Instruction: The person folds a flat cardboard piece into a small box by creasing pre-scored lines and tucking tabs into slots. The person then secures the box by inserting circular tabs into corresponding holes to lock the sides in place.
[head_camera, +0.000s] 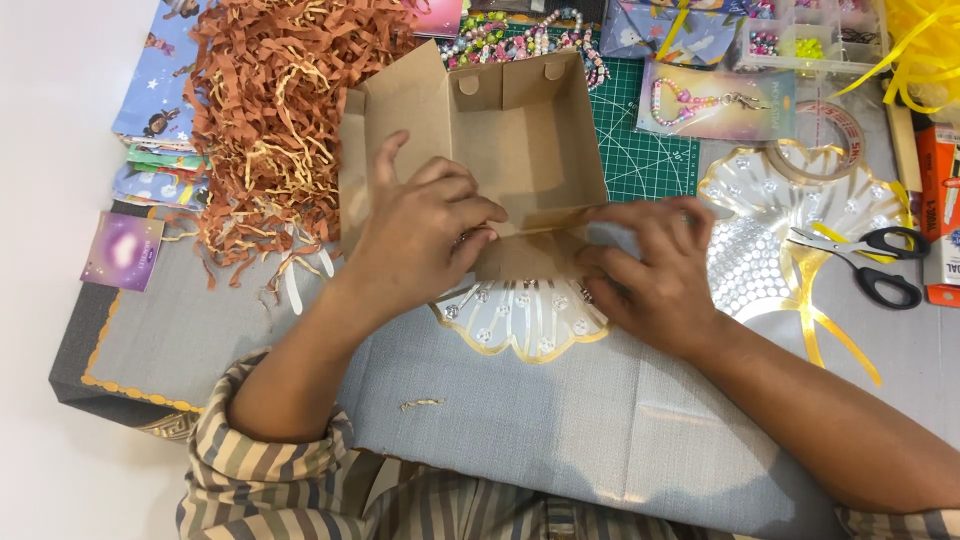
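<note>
Nearest the camera, striped sleeves (300, 490) lead up to bare forearms over a grey cloth (560, 420), which lies open and bare below the box, save for one paper scrap (420, 404). The box (500, 140), brown cardboard with its flaps raised, sits at mid-table, and both hands meet on its near wall. The left hand (420, 235) curls its fingers over the near edge, thumb up against the left flap, gripping the card. The right hand (655, 265) pinches the right end of the same edge, fingers bent tight on the fold. Just under the box's near edge a clear scalloped tray (525, 330) with a gold rim pokes out, touching the box. Right of the box a second scalloped tray (800, 195) lies flat, with black-handled scissors (880, 265) on its right rim and yellow ribbon (830, 330) trailing below. Left of the box, brown paper shred (270, 110) heaps up against the left flap, leaving little room there; a purple card (122, 250) lies further left near the table's edge. Behind the box, a green cutting mat (640, 150), beads (520, 35), a tape roll (835, 135) and a bead case (810, 35) crowd the far edge.
</note>
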